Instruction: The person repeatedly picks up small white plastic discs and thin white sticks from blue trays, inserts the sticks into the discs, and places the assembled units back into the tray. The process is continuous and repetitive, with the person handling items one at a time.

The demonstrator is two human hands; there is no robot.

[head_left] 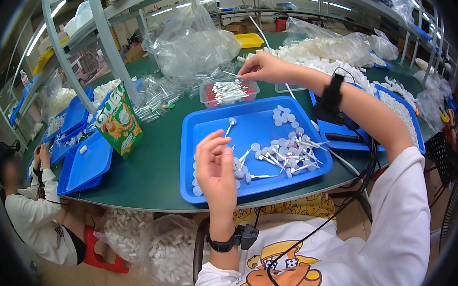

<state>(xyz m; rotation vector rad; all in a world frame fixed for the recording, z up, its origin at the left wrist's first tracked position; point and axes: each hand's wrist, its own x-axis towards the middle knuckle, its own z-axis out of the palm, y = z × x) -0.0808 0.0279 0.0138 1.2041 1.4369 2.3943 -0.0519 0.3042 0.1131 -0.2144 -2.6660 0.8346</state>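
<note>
My right hand (265,68) reaches over the clear plastic box (211,103), thumb and fingertips pinched on a thin white stick (230,73). Inside that box lie many white sticks (231,91) with red bits around them. Above the left part of a blue tray (187,129) is my left hand (216,167), its fingers loosely bent and apart, with nothing visible in them. White sticks with round translucent discs (291,152) lie heaped in the tray, mostly to its right. One such piece (231,123) rests close to my left fingertips. Loose translucent discs (283,115) lie toward the tray's far right.
A green snack bag (118,120) stands left, beside stacked blue trays (87,161). Clear tubes (156,95) and plastic bags (193,46) lie behind. White cylinders (333,60) are piled far right. A black cable (367,167) hangs by my right arm. Another person (35,200) works at left.
</note>
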